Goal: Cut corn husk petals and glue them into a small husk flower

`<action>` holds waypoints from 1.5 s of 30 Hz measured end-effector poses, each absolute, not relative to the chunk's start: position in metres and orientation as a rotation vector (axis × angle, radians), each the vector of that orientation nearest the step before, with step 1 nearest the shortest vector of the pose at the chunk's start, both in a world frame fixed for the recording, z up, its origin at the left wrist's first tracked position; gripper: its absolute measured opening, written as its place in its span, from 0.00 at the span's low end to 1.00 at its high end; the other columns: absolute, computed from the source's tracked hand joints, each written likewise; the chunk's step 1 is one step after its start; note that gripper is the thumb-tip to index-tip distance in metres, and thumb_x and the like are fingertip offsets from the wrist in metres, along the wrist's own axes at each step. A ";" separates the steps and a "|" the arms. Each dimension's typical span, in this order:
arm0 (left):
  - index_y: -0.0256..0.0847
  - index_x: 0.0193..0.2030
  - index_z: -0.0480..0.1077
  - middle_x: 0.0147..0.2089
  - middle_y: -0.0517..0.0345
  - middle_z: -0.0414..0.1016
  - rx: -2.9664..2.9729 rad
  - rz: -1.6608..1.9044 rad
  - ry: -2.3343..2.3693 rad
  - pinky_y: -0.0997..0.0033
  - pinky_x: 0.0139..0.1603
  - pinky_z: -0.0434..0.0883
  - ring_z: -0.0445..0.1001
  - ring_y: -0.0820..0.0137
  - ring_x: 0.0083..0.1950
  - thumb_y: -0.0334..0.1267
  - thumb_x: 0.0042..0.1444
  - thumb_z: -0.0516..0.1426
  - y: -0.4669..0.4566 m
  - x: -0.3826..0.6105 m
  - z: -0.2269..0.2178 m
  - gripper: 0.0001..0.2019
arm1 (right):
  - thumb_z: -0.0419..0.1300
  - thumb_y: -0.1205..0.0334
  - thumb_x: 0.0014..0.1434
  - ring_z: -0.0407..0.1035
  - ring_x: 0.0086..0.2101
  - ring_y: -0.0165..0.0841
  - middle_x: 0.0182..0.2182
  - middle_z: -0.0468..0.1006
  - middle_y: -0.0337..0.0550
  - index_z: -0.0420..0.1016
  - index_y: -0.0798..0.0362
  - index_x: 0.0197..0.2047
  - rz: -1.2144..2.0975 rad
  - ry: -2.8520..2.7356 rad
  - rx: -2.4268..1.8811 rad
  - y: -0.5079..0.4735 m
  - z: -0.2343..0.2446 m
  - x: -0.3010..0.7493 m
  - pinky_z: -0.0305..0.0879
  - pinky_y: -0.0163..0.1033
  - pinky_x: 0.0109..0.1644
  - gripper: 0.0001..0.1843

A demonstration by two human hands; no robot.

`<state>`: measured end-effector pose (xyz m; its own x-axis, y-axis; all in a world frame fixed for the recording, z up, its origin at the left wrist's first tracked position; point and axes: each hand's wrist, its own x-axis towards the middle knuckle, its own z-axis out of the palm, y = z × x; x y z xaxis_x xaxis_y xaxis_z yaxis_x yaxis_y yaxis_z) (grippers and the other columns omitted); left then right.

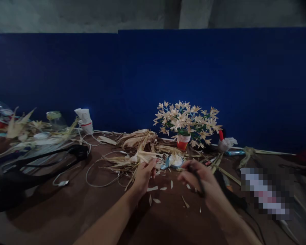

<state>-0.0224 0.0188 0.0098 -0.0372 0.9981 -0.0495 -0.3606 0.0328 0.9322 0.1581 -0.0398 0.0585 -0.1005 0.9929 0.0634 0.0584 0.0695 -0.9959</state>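
Note:
My left hand (144, 175) is closed, thumb and fingers pinched at the end of a pale piece of corn husk (146, 156); the fingers partly cover it. In my right hand (204, 178) is a pair of dark scissors (199, 182), blurred, with a handle loop around the fingers. Small cut husk petals (156, 200) lie scattered on the brown table between and below both hands. Just beyond them sits a light-blue holder (177, 162) with white material in it. Dried husks (137, 139) are heaped behind my left hand.
Husk flowers (183, 117) stand in a red and white paper cup (183, 142) against the blue partition (132, 78). White cables (91, 185) loop at left, near a black strap-like object (40, 163). A clear jar (56, 119) and a bottle (1, 107) stand far left. A light-blue tube (234, 153) lies right.

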 end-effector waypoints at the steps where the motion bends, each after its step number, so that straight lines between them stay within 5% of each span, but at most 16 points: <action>1: 0.33 0.32 0.74 0.14 0.68 0.59 0.878 1.353 0.992 0.81 0.15 0.51 0.54 0.82 0.15 0.50 0.39 0.61 0.018 -0.021 0.009 0.21 | 0.64 0.54 0.46 0.68 0.28 0.31 0.27 0.73 0.38 0.66 0.55 0.37 1.208 -1.330 -1.150 -0.036 0.052 0.151 0.65 0.36 0.32 0.18; 14: 0.36 0.29 0.71 0.20 0.63 0.69 0.807 1.090 0.948 0.83 0.16 0.59 0.64 0.80 0.17 0.41 0.37 0.65 0.006 -0.010 0.005 0.14 | 0.69 0.60 0.32 0.66 0.25 0.29 0.24 0.69 0.34 0.61 0.52 0.34 1.236 -0.813 -0.999 -0.010 0.011 0.108 0.64 0.33 0.28 0.26; 19: 0.34 0.26 0.70 0.21 0.62 0.71 0.742 1.179 0.971 0.80 0.24 0.68 0.69 0.78 0.21 0.37 0.35 0.65 0.006 -0.011 0.011 0.12 | 0.69 0.57 0.33 0.67 0.24 0.30 0.22 0.69 0.33 0.62 0.52 0.34 1.235 -0.862 -0.998 -0.009 0.010 0.112 0.63 0.33 0.26 0.26; 27: 0.34 0.25 0.70 0.19 0.62 0.71 0.629 1.424 0.998 0.83 0.20 0.66 0.70 0.78 0.21 0.36 0.33 0.66 0.021 -0.030 0.017 0.12 | 0.64 0.51 0.42 0.63 0.19 0.26 0.19 0.71 0.37 0.70 0.57 0.32 1.429 -1.457 -1.217 -0.002 0.016 0.155 0.58 0.31 0.23 0.19; 32: 0.33 0.24 0.70 0.21 0.59 0.74 0.555 1.502 0.941 0.83 0.25 0.69 0.73 0.76 0.24 0.34 0.31 0.67 0.025 -0.033 0.016 0.12 | 0.66 0.49 0.38 0.60 0.18 0.24 0.18 0.69 0.35 0.73 0.58 0.32 1.536 -1.660 -1.304 -0.004 0.011 0.156 0.56 0.29 0.21 0.23; 45: 0.33 0.25 0.72 0.21 0.60 0.72 0.646 1.368 0.925 0.81 0.25 0.69 0.72 0.76 0.24 0.37 0.34 0.66 0.018 -0.025 0.013 0.12 | 0.65 0.47 0.39 0.56 0.16 0.21 0.17 0.65 0.33 0.72 0.59 0.32 1.526 -1.523 -1.239 -0.014 0.006 0.137 0.53 0.28 0.18 0.24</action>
<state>-0.0249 0.0175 0.0131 -0.0411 0.9840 -0.1732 -0.5274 0.1259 0.8402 0.1371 -0.0139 0.0058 -0.3482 0.9209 -0.1755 0.1734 -0.1207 -0.9774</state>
